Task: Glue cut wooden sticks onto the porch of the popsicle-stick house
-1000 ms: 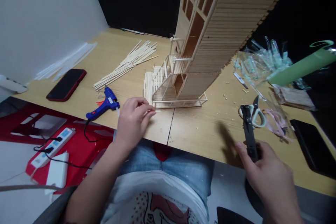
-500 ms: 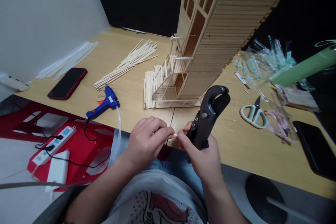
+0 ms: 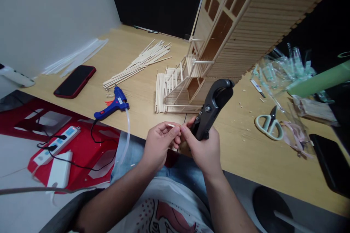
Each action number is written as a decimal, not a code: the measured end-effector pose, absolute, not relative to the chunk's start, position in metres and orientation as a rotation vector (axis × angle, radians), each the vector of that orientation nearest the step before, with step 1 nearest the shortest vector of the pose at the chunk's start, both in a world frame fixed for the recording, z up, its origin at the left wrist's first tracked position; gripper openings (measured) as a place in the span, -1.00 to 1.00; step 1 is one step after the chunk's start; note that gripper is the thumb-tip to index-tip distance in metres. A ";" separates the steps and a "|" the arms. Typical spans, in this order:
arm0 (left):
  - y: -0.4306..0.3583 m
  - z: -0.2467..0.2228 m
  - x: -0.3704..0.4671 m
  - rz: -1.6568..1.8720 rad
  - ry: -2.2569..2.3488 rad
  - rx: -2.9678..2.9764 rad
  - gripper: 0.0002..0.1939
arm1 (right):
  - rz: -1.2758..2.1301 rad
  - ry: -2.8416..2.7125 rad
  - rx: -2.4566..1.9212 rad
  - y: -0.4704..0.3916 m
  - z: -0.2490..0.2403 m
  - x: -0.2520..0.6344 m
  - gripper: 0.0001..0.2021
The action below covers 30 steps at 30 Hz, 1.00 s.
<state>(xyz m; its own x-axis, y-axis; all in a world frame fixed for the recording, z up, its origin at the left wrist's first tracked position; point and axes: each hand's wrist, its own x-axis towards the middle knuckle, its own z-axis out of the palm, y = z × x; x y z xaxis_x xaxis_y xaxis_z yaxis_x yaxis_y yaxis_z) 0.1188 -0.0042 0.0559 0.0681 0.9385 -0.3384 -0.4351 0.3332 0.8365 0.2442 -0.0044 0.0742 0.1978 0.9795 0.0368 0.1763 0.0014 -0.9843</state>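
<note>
Between the thumb and fingers of my left hand (image 3: 161,140) is a short pale wooden stick (image 3: 171,125). My right hand (image 3: 203,145) is wrapped round a black cutter (image 3: 209,109), whose curved jaws point up and away from me. The right thumb and fingertips meet the left fingertips at the stick's end. Just beyond the hands stands a model house (image 3: 232,43) built of wooden sticks, with stairs and a small balcony on its left side. The cutter's head overlaps the house's lower right part from my view.
Left of the house lie loose sticks (image 3: 139,62), a blue glue gun (image 3: 116,103) and a phone (image 3: 75,81). To the right are scissors (image 3: 269,123), plastic wrappers (image 3: 276,69), a green roll (image 3: 319,80) and a black device (image 3: 329,164). A power strip (image 3: 57,145) sits on a red stool.
My left hand has turned so its thumb and the stick show on top. The cutter has tilted and shifted slightly left. The view has shifted, moving the table items rightward.
</note>
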 end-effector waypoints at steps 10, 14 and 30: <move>0.037 0.059 0.103 1.302 1.069 0.417 -0.53 | 0.954 -1.160 -1.343 0.005 0.058 0.245 -0.80; 0.042 0.059 0.104 1.322 1.089 0.397 -0.51 | 0.939 -1.170 -1.329 0.001 0.048 0.248 -0.82; 0.046 0.066 0.105 1.328 1.142 0.248 -0.61 | 1.123 -1.207 -1.183 -0.008 0.047 0.253 -0.88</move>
